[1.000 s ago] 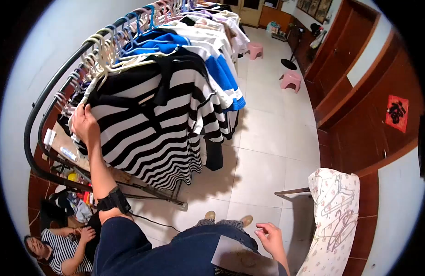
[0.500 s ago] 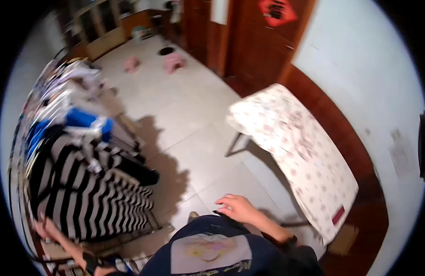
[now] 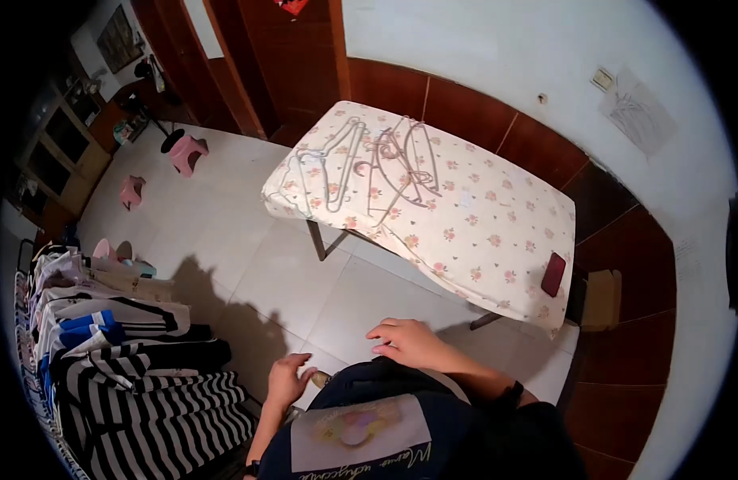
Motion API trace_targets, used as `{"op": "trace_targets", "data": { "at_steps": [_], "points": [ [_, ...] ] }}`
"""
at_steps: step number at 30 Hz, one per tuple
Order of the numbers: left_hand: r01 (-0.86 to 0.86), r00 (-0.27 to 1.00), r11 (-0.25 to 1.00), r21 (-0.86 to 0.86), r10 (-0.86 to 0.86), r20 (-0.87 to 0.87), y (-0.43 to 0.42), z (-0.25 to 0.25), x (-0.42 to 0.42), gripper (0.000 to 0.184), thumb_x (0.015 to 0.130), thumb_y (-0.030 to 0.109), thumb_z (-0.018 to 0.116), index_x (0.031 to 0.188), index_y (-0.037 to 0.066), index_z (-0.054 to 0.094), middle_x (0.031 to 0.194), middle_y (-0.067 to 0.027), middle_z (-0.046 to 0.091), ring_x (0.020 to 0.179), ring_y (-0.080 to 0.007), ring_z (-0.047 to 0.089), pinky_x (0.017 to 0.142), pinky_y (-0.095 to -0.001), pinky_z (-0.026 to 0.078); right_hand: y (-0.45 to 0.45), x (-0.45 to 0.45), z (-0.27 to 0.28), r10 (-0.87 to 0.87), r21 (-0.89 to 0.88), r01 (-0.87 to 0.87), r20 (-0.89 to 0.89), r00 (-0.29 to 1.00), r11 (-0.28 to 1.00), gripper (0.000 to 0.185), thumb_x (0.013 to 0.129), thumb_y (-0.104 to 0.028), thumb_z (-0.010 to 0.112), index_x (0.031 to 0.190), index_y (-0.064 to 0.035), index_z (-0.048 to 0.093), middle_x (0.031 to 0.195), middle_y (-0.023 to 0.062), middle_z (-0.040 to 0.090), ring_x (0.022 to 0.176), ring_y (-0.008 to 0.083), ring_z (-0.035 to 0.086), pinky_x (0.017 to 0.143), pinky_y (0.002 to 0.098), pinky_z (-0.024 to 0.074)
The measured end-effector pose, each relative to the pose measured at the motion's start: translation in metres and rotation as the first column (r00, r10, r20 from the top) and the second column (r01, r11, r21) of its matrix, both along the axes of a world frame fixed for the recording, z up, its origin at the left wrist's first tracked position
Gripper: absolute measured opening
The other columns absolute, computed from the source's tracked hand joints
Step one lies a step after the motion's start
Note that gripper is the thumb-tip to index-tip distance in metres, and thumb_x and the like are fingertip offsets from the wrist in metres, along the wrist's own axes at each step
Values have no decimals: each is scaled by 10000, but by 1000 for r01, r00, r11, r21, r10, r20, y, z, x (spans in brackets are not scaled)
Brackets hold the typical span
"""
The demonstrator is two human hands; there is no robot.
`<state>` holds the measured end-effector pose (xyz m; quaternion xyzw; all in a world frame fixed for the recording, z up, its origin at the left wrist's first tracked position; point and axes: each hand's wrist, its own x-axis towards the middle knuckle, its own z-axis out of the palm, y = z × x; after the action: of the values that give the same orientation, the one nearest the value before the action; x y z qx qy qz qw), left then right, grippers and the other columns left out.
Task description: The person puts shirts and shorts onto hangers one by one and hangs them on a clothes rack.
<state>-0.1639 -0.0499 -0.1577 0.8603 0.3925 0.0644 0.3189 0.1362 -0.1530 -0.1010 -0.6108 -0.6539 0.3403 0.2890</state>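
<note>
My left hand (image 3: 287, 378) hovers in front of my body with nothing in it, thumb and fingers apart. To its right, my right hand (image 3: 406, 342) is held loosely bent over the floor, thumb apart from the fingers, and also holds nothing. Nearest my left hand is a black-and-white striped garment (image 3: 161, 424) hanging at the near end of a clothes rack. Beyond my right hand stands a table with a floral tablecloth (image 3: 481, 256). Several clothes hangers (image 3: 401, 160) lie toward its far left end, some overlapping. A dark red phone-like case (image 3: 554, 274) rests near its right edge.
More clothes (image 3: 105, 320) hang along the rack at left. Pink stools (image 3: 188, 154) stand on the tiled floor further back. A cardboard box (image 3: 602, 300) sits between the table and the wall. Wooden doors (image 3: 293, 64) line the back wall.
My left hand has come away from the striped garment to the front of my body. The view has turned right toward the table, and the hangers now show sharply.
</note>
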Motion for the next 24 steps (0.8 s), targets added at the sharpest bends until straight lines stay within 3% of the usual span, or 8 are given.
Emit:
{"op": "trace_targets", "data": {
  "at_steps": [1, 5, 11, 19, 22, 24],
  "points": [
    [64, 998, 998, -10, -64, -22, -1, 0, 13, 300, 830, 287, 702, 1041, 73, 689, 978, -113, 696, 908, -317, 655, 817, -409, 496, -9, 12, -4, -30, 39, 30, 11, 999, 999, 231, 863, -204, 681, 1052, -74, 653, 989, 113, 657, 810, 249, 685, 698, 342, 535],
    [138, 976, 990, -28, -141, -164, 3, 5, 43, 314, 849, 330, 673, 1050, 88, 683, 1020, -107, 689, 927, -322, 649, 821, -420, 501, -39, 49, -14, -84, -23, 83, -31, 996, 996, 237, 870, -199, 679, 1063, -65, 650, 993, 122, 654, 808, 252, 685, 696, 340, 533],
    [190, 964, 982, -4, -188, -187, 30, 13, 65, 313, 850, 327, 673, 1057, 92, 685, 1002, -107, 690, 930, -323, 649, 814, -424, 515, -26, 68, -28, -152, -96, 141, -118, 981, 985, 262, 863, -251, 675, 1072, -95, 650, 988, 102, 645, 860, 284, 662, 733, 372, 523],
    [297, 933, 953, -54, -302, -197, 118, -24, 105, 355, 863, 327, 668, 1132, 96, 654, 1060, -123, 670, 965, -334, 634, 816, -433, 515, 47, 102, -32, -117, -236, 123, 38, 992, 964, 297, 878, -299, 651, 1121, -131, 620, 1045, 103, 627, 955, 305, 628, 788, 404, 503],
    [320, 920, 945, -68, -327, -217, 167, -31, 126, 357, 885, 341, 647, 1142, 94, 645, 1072, -124, 662, 982, -332, 626, 822, -432, 513, 86, 119, -32, -83, -190, 111, 152, 985, 975, 352, 855, -255, 687, 1157, -91, 609, 1041, 131, 629, 902, 299, 643, 773, 380, 516],
    [305, 934, 951, -53, -310, -179, 202, -37, 141, 362, 875, 347, 654, 1137, 97, 648, 1062, -124, 660, 978, -330, 626, 818, -428, 512, 115, 129, -16, -72, -258, 107, 141, 987, 960, 370, 846, -264, 691, 1161, -91, 606, 1048, 135, 631, 903, 308, 644, 773, 383, 515]
  ]
}}
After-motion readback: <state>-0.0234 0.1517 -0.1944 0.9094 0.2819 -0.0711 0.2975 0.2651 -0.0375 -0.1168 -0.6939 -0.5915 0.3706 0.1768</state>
